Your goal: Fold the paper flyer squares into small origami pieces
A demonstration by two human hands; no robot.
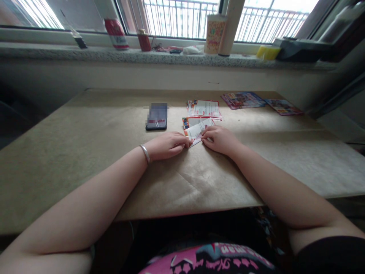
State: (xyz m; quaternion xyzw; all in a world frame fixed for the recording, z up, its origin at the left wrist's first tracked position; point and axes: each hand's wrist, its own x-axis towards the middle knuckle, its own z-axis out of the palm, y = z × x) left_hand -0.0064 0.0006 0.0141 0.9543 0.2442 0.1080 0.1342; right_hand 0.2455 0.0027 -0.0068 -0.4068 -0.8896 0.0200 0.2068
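A white printed card (197,131) with red marks lies tilted near the middle of the table. My left hand (170,145), with a silver bangle on its wrist, pinches the card's lower left corner. At the card's right edge, my right hand (219,139) grips it between thumb and fingers. Partly covered by this card is another printed card (186,122). Just behind, a small stack of white cards (205,108) with red borders rests flat. To the left of the cards a dark phone (157,116) lies on the table, its screen blurred.
Colourful picture cards (245,99) lie at the back right, with a second pile (284,107) beside them. Along the windowsill (171,57) stand a red can (116,34), a red bottle (144,40), a patterned paper cup (213,35) and a yellow object (268,52). The table (85,144) has a beige cover.
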